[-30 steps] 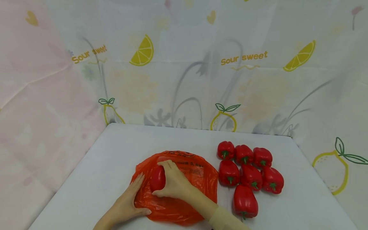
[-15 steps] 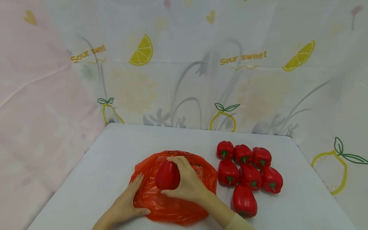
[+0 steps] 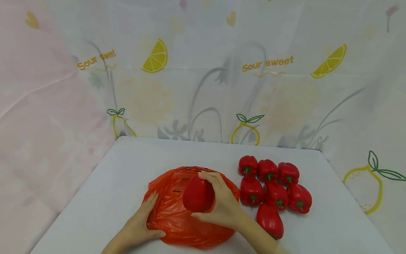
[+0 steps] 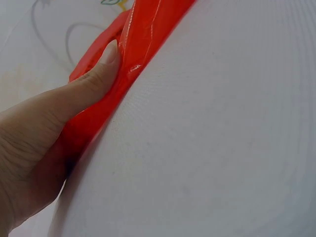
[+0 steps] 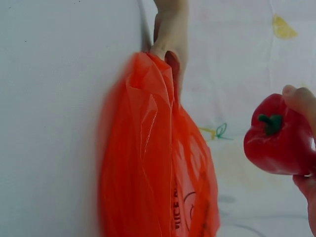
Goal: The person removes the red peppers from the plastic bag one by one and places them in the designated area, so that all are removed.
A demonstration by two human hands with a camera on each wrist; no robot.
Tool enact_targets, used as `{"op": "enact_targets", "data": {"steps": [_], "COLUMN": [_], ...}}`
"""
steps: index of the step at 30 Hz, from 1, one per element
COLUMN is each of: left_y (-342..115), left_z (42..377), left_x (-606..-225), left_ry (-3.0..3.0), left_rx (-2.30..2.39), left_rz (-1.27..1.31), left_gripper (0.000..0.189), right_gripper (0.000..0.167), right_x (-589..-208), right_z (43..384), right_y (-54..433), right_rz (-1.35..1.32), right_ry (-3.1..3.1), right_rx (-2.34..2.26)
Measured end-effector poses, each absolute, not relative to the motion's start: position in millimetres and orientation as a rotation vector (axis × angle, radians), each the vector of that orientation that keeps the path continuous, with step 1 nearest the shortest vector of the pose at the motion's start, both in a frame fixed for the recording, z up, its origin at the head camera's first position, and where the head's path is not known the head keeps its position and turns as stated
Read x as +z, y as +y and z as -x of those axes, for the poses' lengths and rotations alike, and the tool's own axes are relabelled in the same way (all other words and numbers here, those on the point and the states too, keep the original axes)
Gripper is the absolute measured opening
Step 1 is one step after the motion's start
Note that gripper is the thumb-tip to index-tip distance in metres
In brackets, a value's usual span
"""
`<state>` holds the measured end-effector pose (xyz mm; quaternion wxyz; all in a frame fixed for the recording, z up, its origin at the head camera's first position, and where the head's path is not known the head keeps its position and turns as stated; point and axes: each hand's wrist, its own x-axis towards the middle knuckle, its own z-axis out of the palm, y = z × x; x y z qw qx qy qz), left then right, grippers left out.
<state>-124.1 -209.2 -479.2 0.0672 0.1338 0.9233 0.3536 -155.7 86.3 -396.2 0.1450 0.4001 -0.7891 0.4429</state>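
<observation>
In the head view my right hand [image 3: 222,206] grips a red bell pepper [image 3: 197,195] above an orange-red plastic bag [image 3: 171,222]. The right wrist view shows this bell pepper [image 5: 276,140] with its green stem, thumb and fingers around its far end, apart from the bag [image 5: 148,163]. My left hand [image 3: 137,224] rests against the bag's left side with fingers spread. In the left wrist view the thumb of that hand [image 4: 54,113] lies against the bag's plastic [image 4: 143,39], its other fingers mostly hidden.
Several more red bell peppers [image 3: 276,194] with green stems stand grouped on the white table [image 3: 133,158], right of the bag. Behind the table hangs a pale cloth [image 3: 203,70] printed with lemons, and a pinkish cloth [image 3: 47,141] hangs at the left.
My right hand has lifted the bell pepper out of the bag's opening and moved it to the right. The left hand and the grouped peppers have stayed in place.
</observation>
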Motion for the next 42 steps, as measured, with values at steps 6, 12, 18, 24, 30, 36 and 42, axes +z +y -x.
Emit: {"op": "enact_targets", "data": {"steps": [6, 12, 18, 24, 30, 36, 42], "left_y": [-209, -208, -207, -208, -209, -210, -212], "left_z": [125, 126, 127, 127, 128, 128, 128], "left_x": [-481, -482, -483, -483, -483, -484, -485], "left_ry": [2.781, 2.789, 2.792, 2.819, 2.825, 2.807, 2.817], "left_rx": [1.059, 1.054, 1.057, 1.052, 1.046, 1.028, 1.022], "left_rz": [-0.398, -0.403, -0.425, -0.456, -0.476, -0.450, -0.451], "left_gripper": [0.122, 0.122, 0.122, 0.121, 0.120, 0.120, 0.121], "right_gripper": [0.092, 0.094, 0.096, 0.105, 0.109, 0.108, 0.110], "right_x": [-392, -386, -381, -374, -368, -367, -366], "right_z": [152, 147, 141, 136, 128, 122, 118], "right_y": [104, 126, 159, 193, 216, 226, 237], "right_rz": [-1.138, -1.074, -0.980, -0.881, -0.817, -0.818, -0.818], "right_ry": [-2.250, -2.272, -2.335, -2.303, -2.299, -2.280, -2.282], "right_rx": [1.231, 1.224, 1.193, 0.990, 0.934, 0.915, 0.880]}}
